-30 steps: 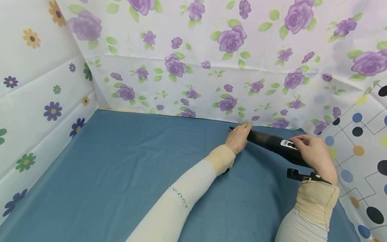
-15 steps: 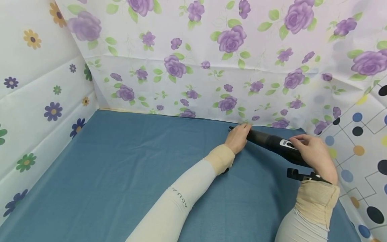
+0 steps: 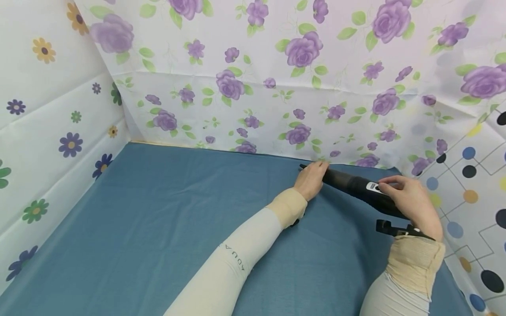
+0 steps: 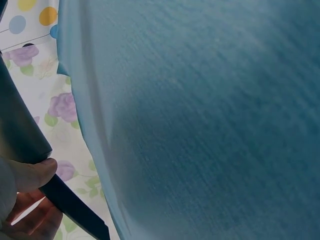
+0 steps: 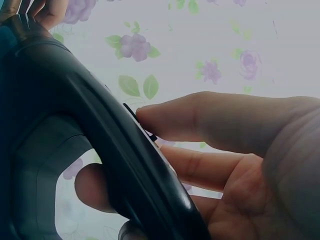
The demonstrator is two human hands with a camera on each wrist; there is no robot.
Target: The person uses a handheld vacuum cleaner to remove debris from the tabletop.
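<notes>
A black handheld vacuum cleaner [image 3: 357, 186] is held slanting over the blue cloth near the back wall, its front end pointing left. My left hand [image 3: 311, 181] holds it at the front, where the slim crevice nozzle [image 4: 77, 207] joins the body; thumb and fingers close round that joint in the left wrist view. With my right hand [image 3: 413, 202] I grip the rear loop handle [image 5: 130, 155], fingers passing through the opening. The right thumb [image 5: 195, 117] presses at a dark switch on top, by a white control panel [image 3: 372, 186].
Blue cloth [image 3: 158, 237] covers the surface below. Walls of printed sheeting rise around it: purple roses [image 3: 302, 48] behind, coloured daisies [image 3: 71, 145] on the left, dots and lines [image 3: 470, 196] on the right. The vacuum lies close to the back wall.
My right thumb has shifted slightly onto the control panel and covers more of its buttons. The vacuum and my left hand stay where they were.
</notes>
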